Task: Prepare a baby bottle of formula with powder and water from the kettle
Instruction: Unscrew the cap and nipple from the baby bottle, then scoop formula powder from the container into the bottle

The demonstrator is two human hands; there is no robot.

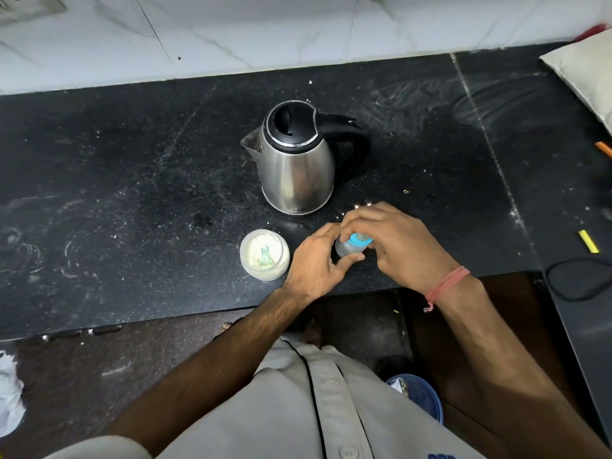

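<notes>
Hands (318, 260) (397, 240) gripping bottle (351, 248), powder jar (265, 255) beside

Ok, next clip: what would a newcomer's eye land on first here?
The steel kettle standing mid-counter, lid closed. Just in front of it, the left hand and right hand grip a small baby bottle with a blue collar. Left of the hands sits an open powder jar with a scoop inside.

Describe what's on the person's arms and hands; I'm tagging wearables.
Both forearms are bare, with no gloves or rings visible. The right wrist carries a red thread band with a loose tail hanging. A beige buttoned shirt covers the torso.
</notes>
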